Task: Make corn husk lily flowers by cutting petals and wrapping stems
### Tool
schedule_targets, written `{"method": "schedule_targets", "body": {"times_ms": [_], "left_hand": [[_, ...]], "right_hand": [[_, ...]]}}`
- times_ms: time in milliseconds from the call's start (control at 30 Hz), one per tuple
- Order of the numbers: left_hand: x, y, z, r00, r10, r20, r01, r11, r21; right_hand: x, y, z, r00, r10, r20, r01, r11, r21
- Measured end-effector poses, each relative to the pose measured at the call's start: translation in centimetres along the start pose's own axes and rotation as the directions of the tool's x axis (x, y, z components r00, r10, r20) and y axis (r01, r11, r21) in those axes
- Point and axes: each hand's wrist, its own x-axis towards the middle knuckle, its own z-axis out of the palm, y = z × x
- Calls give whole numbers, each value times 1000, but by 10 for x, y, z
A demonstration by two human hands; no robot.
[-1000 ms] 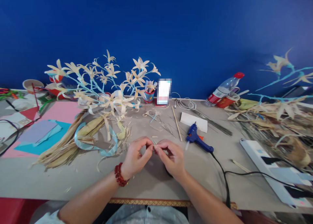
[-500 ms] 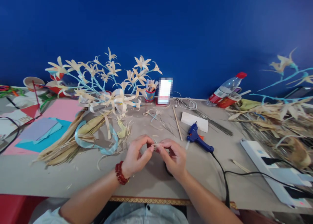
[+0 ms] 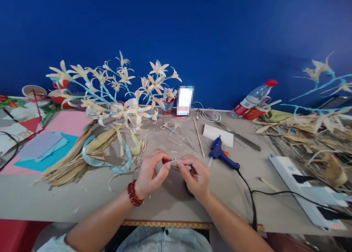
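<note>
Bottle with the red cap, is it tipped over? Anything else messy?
Yes. The clear plastic bottle with a red cap lies tilted against a red container, not upright. Pale husk scraps litter the grey table.

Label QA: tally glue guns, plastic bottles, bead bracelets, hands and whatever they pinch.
glue gun: 1
plastic bottle: 1
bead bracelet: 1
hands: 2, left hand and right hand
pale strip pinched between them: 1
Total: 6
</note>
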Motion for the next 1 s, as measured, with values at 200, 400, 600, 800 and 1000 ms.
{"method": "schedule_targets", "body": {"times_ms": [200, 400, 600, 800, 1000], "left_hand": [[1, 5, 7, 997, 76, 24, -77, 995, 64], [0, -4, 1, 998, -20, -65, 26, 995, 92], [1, 1, 2, 998, 57, 3, -57, 998, 9], [1, -3, 7, 996, 83, -15, -81, 991, 105], [0, -5, 0, 998, -13, -60, 17, 998, 66]], "right_hand": [[1, -1, 5, 998, -45, 55, 47, 998, -34], [-1, 0, 3, 999, -35, -29, 33, 999, -39], [1, 0, 4, 999, -8, 31, 8, 1000, -20], [1, -1, 5, 997, -49, 57, 54, 995, -82], [0, 1, 1, 997, 60, -47, -62, 998, -30]]}}
